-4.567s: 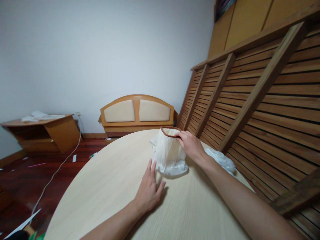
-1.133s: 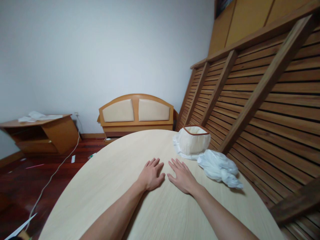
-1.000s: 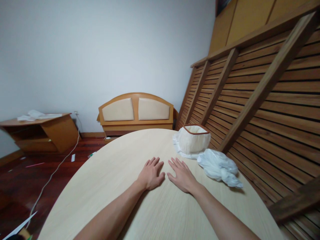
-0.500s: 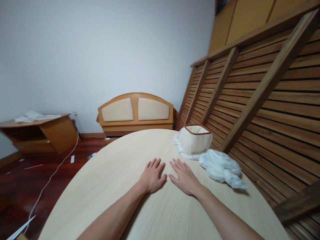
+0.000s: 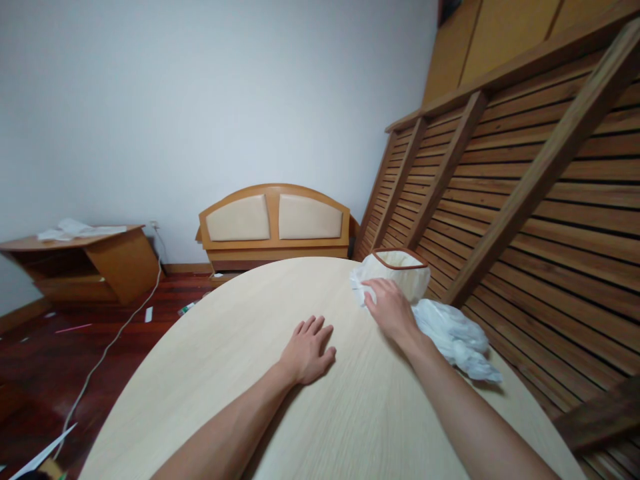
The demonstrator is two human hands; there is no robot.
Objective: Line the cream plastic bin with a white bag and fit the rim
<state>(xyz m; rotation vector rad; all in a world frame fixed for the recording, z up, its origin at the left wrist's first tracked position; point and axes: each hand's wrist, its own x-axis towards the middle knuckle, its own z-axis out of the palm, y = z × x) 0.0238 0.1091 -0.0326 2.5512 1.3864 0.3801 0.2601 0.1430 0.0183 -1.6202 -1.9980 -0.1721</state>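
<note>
A small basket with a brown rim (image 5: pixel 401 252) stands at the far right of the round pale wooden table (image 5: pixel 240 373), lined with a white plastic bag (image 5: pixel 417 280) that hangs over its sides. My right hand (image 5: pixel 391 310) reaches to the basket's near left side, and its fingers curl onto the loose plastic at the base. My left hand (image 5: pixel 309 349) lies flat on the table with its fingers spread and holds nothing. A crumpled white plastic bag (image 5: pixel 457 340) lies just right of my right wrist.
A slatted wooden bed frame (image 5: pixel 525 200) leans close along the table's right side. Beyond the table stand a padded headboard (image 5: pixel 274 223) and a low wooden cabinet (image 5: pixel 85 263). A white cable (image 5: pixel 107 350) and paper scraps lie on the dark floor.
My right hand has lifted off the table beside the left hand and moved forward and right to the basket's plastic liner. The left hand has stayed flat.
</note>
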